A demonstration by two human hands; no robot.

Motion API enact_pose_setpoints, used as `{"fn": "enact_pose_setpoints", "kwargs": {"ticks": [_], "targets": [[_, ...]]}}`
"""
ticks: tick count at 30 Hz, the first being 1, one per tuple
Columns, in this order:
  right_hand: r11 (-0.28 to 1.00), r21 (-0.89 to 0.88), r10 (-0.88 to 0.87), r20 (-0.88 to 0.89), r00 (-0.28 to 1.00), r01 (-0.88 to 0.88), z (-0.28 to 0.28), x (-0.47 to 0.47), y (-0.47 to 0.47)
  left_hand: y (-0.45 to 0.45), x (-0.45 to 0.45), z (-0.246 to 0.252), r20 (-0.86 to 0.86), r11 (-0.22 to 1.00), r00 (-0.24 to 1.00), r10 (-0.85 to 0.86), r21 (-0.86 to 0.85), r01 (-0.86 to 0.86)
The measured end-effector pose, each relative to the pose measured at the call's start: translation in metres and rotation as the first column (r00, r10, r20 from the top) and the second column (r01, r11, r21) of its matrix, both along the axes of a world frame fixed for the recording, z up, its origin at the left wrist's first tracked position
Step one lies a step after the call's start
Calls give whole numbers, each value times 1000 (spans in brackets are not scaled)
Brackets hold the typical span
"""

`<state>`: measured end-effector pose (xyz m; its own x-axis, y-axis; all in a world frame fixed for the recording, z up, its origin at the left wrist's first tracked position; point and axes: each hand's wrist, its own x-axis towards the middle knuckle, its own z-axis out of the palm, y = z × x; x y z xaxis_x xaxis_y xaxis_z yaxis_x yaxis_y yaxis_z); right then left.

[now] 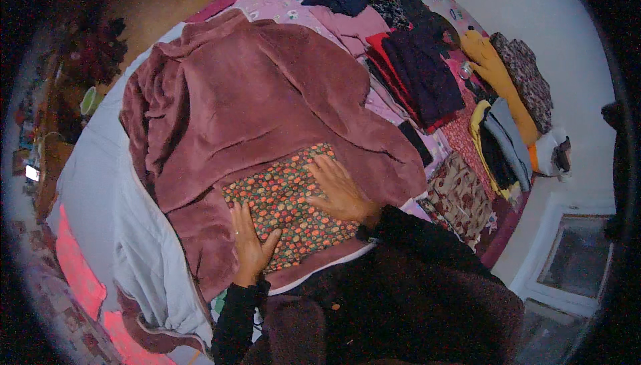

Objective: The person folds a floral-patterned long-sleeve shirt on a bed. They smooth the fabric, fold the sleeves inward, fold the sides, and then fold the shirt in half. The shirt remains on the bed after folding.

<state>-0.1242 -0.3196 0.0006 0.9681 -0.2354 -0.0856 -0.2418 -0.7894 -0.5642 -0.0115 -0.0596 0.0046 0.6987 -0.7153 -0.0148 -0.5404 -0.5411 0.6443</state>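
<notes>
A folded floral-print cloth (290,204) lies flat on a mauve plush blanket (240,99) in front of me. My left hand (250,242) rests along the cloth's left edge, its fingers pointing away from me and the thumb apart. My right hand (340,189) lies flat on the upper right part of the cloth, palm down with spread fingers. Neither hand grips anything. The blanket's pale underside (150,245) shows where it is turned over at the lower left.
Folded dark and red clothes (420,79), a brown patterned cloth (460,197), a grey and yellow clothes pile (506,144) and a mustard garment (501,84) lie along the bed's right side. A white-framed window (576,260) stands at the lower right.
</notes>
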Motion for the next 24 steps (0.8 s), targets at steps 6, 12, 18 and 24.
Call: {"fn": "enact_pose_setpoints", "kwargs": {"ticks": [6, 12, 18, 24], "targets": [[992, 101, -81, 22, 996, 78, -12, 1, -3, 8, 1, -5, -52, 999, 998, 41, 35, -39], [965, 209, -179, 81, 980, 159, -21, -7, -5, 11, 0, -5, -129, 997, 989, 73, 30, -70], [806, 547, -263, -12, 965, 227, -13, -31, -11, 24, 1, -5, -89, 990, 991, 96, -97, -104], [906, 285, -293, -107, 950, 311, 10, -40, -29, 35, 21, 17, -165, 976, 974, 157, -128, -179]]}}
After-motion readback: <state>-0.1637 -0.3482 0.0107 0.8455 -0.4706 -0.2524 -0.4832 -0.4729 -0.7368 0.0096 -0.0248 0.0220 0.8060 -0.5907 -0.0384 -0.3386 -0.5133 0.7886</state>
